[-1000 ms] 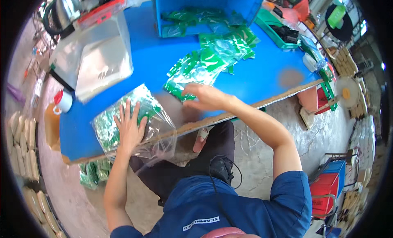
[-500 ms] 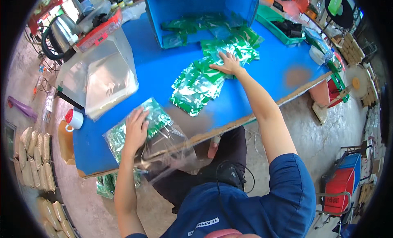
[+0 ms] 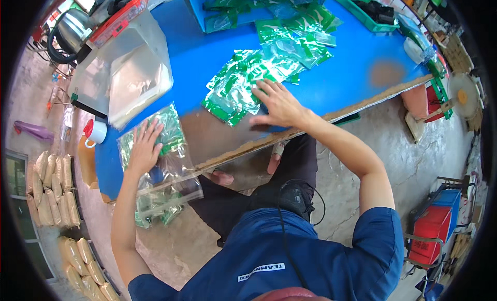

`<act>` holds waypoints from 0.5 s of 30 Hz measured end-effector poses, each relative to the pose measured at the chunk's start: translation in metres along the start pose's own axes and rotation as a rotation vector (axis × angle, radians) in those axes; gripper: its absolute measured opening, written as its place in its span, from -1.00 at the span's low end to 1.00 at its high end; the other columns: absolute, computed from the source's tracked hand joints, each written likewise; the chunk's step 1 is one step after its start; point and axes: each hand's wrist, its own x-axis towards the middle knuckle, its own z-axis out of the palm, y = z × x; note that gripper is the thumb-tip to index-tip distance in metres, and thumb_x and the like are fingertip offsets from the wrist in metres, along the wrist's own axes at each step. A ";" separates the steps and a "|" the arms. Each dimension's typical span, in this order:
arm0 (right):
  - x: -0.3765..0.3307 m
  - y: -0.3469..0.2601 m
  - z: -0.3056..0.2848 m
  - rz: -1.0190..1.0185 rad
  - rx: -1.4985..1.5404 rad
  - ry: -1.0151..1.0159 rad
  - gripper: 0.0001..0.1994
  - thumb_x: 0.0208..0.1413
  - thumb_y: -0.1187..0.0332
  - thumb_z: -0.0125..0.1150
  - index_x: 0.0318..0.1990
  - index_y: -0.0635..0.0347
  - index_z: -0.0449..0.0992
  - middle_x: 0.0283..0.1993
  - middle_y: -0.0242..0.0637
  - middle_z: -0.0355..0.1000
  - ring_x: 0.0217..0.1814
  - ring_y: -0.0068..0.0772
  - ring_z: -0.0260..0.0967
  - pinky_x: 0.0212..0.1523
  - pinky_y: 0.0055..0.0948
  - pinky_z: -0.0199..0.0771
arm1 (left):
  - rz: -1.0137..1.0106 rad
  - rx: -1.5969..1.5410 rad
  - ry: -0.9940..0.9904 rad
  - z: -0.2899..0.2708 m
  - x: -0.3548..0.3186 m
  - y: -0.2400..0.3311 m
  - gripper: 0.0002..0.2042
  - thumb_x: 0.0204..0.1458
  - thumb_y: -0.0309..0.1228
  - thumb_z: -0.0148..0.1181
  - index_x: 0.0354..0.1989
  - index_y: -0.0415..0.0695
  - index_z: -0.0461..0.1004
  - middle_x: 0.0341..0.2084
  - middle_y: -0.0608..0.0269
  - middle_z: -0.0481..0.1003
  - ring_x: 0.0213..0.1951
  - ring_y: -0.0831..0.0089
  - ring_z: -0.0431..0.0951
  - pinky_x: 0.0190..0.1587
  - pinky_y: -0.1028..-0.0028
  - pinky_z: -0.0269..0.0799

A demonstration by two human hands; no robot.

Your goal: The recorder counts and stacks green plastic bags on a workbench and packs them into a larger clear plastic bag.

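Where the left hand (image 3: 145, 148) lay: open and flat, fingers spread on the clear plastic bag (image 3: 173, 169), gripping nothing; a broad palm looked the right way to pin slick film without creasing it.
Bag's position: at the near left of the desk (image 3: 321, 99), bagged green packets (image 3: 170, 126) showing through beside the fingers, its loose end over the near edge; weight on the filled part seemed wise, since that overhang could drag.
Right hand (image 3: 282, 105): unclenched, fingers stretched, thumb apart, at the near right side of the loose green packets (image 3: 235, 81); whether the fingertips pressed or hovered could not be told.
Packet trail: overlapping from the blue crate (image 3: 194, 10) toward the desk's middle, corners pointing several ways; level fingers and squared edges looked safer than pinching, as shiny film probably slid easily.
Clear film stack (image 3: 137, 86): beyond the left hand, apart from it; best left undisturbed.
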 end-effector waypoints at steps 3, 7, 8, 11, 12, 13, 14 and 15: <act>-0.031 -0.028 -0.009 -0.040 0.062 -0.035 -0.14 -0.07 -0.21 0.35 0.23 0.28 0.31 0.31 0.04 0.23 0.42 0.15 0.10 0.38 0.00 0.14 | -0.033 0.043 0.120 -0.025 -0.001 0.019 -0.46 0.10 -0.46 0.11 0.32 -0.03 0.27 0.41 0.07 0.09 0.44 0.01 0.01 0.44 -0.03 -0.14; -0.068 -0.038 -0.008 -0.123 0.190 -0.080 -0.42 -0.06 0.20 0.44 0.09 0.22 0.36 0.23 -0.06 0.32 0.37 0.03 0.19 0.34 -0.06 0.23 | -0.138 -0.615 0.440 -0.027 -0.014 0.138 -0.75 0.03 -0.54 0.25 -0.09 -0.22 0.52 0.00 0.05 0.50 0.07 0.16 0.52 0.13 0.23 0.40; -0.072 -0.039 -0.006 -0.200 0.298 -0.075 -0.53 -0.04 0.35 0.42 0.04 0.21 0.39 0.17 -0.09 0.37 0.33 0.01 0.25 0.31 -0.08 0.28 | -0.194 -0.942 0.390 -0.021 -0.022 0.172 -0.90 0.12 -0.54 0.21 -0.22 -0.28 0.54 -0.19 0.11 0.59 -0.14 0.39 0.61 -0.07 0.44 0.50; -0.061 -0.066 -0.011 0.122 0.741 0.186 -0.79 0.10 0.46 0.30 -0.12 0.22 0.47 -0.12 -0.29 0.47 -0.03 -0.35 0.42 0.02 -0.33 0.45 | -0.367 -1.709 0.043 0.034 -0.031 0.235 -0.84 0.18 -0.49 0.22 -0.15 -0.33 0.56 -0.25 0.16 0.61 -0.13 0.47 0.60 -0.03 0.49 0.49; -0.051 -0.077 -0.020 0.384 1.008 0.347 -0.83 0.15 0.39 0.31 -0.16 0.20 0.49 -0.26 -0.38 0.46 -0.20 -0.51 0.41 -0.11 -0.39 0.49 | -0.300 -1.775 0.114 0.036 -0.024 0.252 -0.61 0.23 -0.32 0.19 0.12 -0.34 0.39 -0.03 -0.02 0.55 0.00 0.29 0.58 0.08 0.34 0.49; -0.044 -0.092 -0.034 0.726 1.412 0.282 -0.86 0.22 0.37 0.28 -0.16 0.22 0.51 -0.25 -0.46 0.45 -0.24 -0.71 0.31 -0.17 -0.56 0.40 | -0.318 -1.958 0.157 0.037 -0.015 0.266 -0.46 0.24 -0.22 0.19 0.26 -0.31 0.25 0.10 -0.01 0.47 0.12 0.25 0.50 0.18 0.28 0.42; -0.044 -0.102 -0.026 0.724 1.409 0.247 -0.86 0.22 0.37 0.28 -0.16 0.22 0.51 -0.25 -0.46 0.45 -0.24 -0.71 0.31 -0.17 -0.56 0.40 | -0.343 -1.975 0.175 0.037 -0.007 0.275 -0.46 0.24 -0.22 0.19 0.26 -0.31 0.25 0.10 -0.01 0.47 0.12 0.25 0.50 0.18 0.28 0.42; -0.044 -0.111 -0.015 0.745 1.489 0.318 -0.86 0.22 0.37 0.28 -0.16 0.22 0.52 -0.25 -0.46 0.46 -0.28 -0.73 0.31 -0.22 -0.61 0.38 | -0.325 -2.239 0.267 0.037 0.002 0.282 -0.44 0.24 -0.20 0.17 0.29 -0.29 0.21 0.13 -0.01 0.44 0.14 0.26 0.48 0.21 0.26 0.39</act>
